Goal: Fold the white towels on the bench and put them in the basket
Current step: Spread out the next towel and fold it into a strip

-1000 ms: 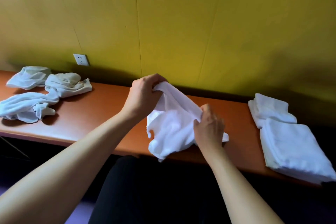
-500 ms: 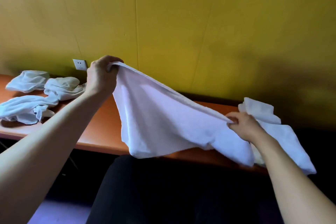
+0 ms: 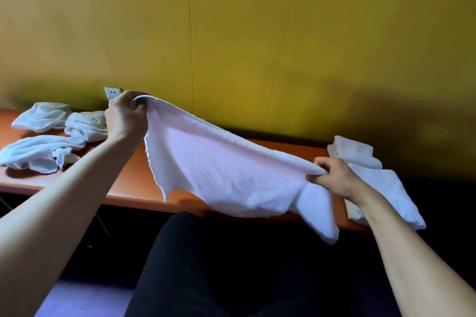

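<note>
Since half a second earlier, left hand point(image 3: 126, 117) had dropped slightly; towel point(image 3: 226, 170) stayed stretched between both hands, its lower edge sagging more toward the bench point(image 3: 123, 183) front. Left hand gripped one upper corner, fingers curled round the cloth, just in front of the wall socket point(image 3: 112, 92). Right hand point(image 3: 334, 177) pinched the opposite corner, lower, a loose tail hanging below it. Towel hung above the bench, not resting on it. Crumpled towels point(image 3: 51, 141) lay at bench's left end; folded towels point(image 3: 360, 157) at right, partly hidden by the right arm.
</note>
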`<state>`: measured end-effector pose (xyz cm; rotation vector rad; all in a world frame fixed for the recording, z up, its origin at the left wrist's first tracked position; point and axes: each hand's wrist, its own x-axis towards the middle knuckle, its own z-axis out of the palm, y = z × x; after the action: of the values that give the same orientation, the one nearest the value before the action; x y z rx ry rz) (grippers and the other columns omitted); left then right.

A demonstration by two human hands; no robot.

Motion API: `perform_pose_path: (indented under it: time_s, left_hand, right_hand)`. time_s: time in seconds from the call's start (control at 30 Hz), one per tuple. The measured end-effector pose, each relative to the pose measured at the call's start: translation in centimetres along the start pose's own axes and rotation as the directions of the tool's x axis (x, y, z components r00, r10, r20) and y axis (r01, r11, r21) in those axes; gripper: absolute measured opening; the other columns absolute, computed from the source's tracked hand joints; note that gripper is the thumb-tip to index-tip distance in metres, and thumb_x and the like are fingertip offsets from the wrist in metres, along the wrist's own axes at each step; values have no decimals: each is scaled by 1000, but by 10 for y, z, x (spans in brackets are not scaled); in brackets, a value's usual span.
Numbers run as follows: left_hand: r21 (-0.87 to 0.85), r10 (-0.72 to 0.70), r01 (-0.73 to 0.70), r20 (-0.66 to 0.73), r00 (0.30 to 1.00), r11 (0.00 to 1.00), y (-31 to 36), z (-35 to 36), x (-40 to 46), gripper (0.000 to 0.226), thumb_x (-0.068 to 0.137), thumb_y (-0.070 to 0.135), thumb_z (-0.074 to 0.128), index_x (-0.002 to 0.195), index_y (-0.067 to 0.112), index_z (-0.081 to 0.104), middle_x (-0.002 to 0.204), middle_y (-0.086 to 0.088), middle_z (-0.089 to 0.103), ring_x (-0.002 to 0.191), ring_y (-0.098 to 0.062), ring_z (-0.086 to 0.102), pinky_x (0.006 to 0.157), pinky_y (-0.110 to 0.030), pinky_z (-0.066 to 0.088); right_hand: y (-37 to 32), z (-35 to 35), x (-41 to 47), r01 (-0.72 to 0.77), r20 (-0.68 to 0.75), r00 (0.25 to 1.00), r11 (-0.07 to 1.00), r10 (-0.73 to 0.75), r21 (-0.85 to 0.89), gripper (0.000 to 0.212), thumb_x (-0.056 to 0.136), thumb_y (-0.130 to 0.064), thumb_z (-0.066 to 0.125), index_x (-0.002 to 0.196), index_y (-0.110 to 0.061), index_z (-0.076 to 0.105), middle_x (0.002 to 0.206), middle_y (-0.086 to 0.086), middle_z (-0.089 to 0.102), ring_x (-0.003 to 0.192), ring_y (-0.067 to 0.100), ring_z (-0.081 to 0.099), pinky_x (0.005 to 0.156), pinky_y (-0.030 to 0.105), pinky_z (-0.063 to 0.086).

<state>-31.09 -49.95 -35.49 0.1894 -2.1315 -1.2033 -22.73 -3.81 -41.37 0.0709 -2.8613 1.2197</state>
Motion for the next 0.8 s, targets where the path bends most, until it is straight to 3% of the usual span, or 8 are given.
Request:
perform_pose_path:
  time_s: [0.13,0.2,0.3,0.43,0.57,0.67,0.73,0.8]
  left_hand:
    - [16,-39,40,-39,998,999,1,-8,-5,31,90,17,49,106,19,75,107,-8,74,101,-31,64,87,-36,49]
    - [-2,-24,24,-35,999,1000,-2,-12,-6,32,89,18,49,105,21,76,108,-6,74,103,-29,65,91,-37,50]
    - [9,-24,24,-52,998,1000,0,-20,-10,33,88,21,50,108,25,76,111,-7,73,106,-28,65,92,-34,49]
    - [54,-65,70,-94,993,996,4,-25,-14,26,93,20,57,111,19,76,108,-12,73,101,-32,63,80,-30,42]
    - [33,-126,128,-62,990,991,-11,-16,-7,22,90,22,64,105,11,77,101,-19,73,94,-35,64,71,-30,38]
    - [22,-223,225,-48,974,974,-33,2,5,23,87,29,64,98,14,77,90,-19,73,85,-36,69,73,-35,52]
    - [-17,-328,328,-36,944,945,-47,17,14,13,89,25,63,93,21,74,88,-11,70,72,-31,70,61,-38,62]
    - [-97,-431,427,-26,902,899,-79,39,28,13,93,18,62,91,22,74,98,-4,69,73,-23,68,55,-36,62]
  right_hand:
    - [-9,-6,-6,9,-55,998,1000,-11,-30,34,74,-22,88,86,-23,56,71,-9,57,63,5,49,60,25,40]
    - [-8,-16,-10,-31,-43,999,969,21,-244,35,71,-34,86,92,-32,58,82,-9,64,76,9,58,69,31,46]
    - [-7,-35,-16,-52,16,996,744,83,-666,28,75,-49,77,74,-28,58,71,-4,62,77,19,58,68,33,35]
    - [4,-59,-24,-164,-39,972,549,233,-820,36,84,-53,68,65,-27,52,67,-8,59,77,19,57,70,32,37]
    - [15,-79,-10,-297,-192,954,642,230,-707,33,84,-41,73,60,-26,56,71,3,64,72,27,58,58,31,38]
    - [21,-79,15,-387,-330,918,686,221,-616,30,81,-37,78,62,-23,59,70,6,62,72,32,59,54,30,37]
    - [28,-70,39,-412,-403,886,787,229,-458,22,81,-32,79,68,-21,65,71,8,67,70,30,63,57,30,43]
    - [40,-53,65,-423,-430,853,874,295,-240,15,87,-22,73,73,-18,67,66,8,70,63,27,69,60,37,57]
